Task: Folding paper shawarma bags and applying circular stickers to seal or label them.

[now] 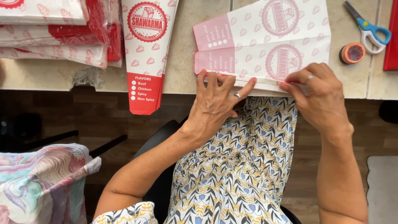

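A white paper sheet with faded pink print (265, 39) lies on the stone counter (184, 49), its near edge folded over. My left hand (215, 99) presses flat on that folded edge, fingers spread, a ring on one finger. My right hand (317, 93) pinches and presses the same fold further right, ring on one finger as well. A finished cone-shaped paper sleeve, white with a red tip and round red emblem (147, 49), lies to the left, its tip hanging over the counter's edge.
A stack of red-and-white printed paper (58, 29) lies at the far left. Blue-handled scissors (369, 29) and an orange tape roll (352, 53) sit at the right, beside a red object (391, 37). Floral cloth (41, 182) lies lower left; I sit on a black chair (161, 132).
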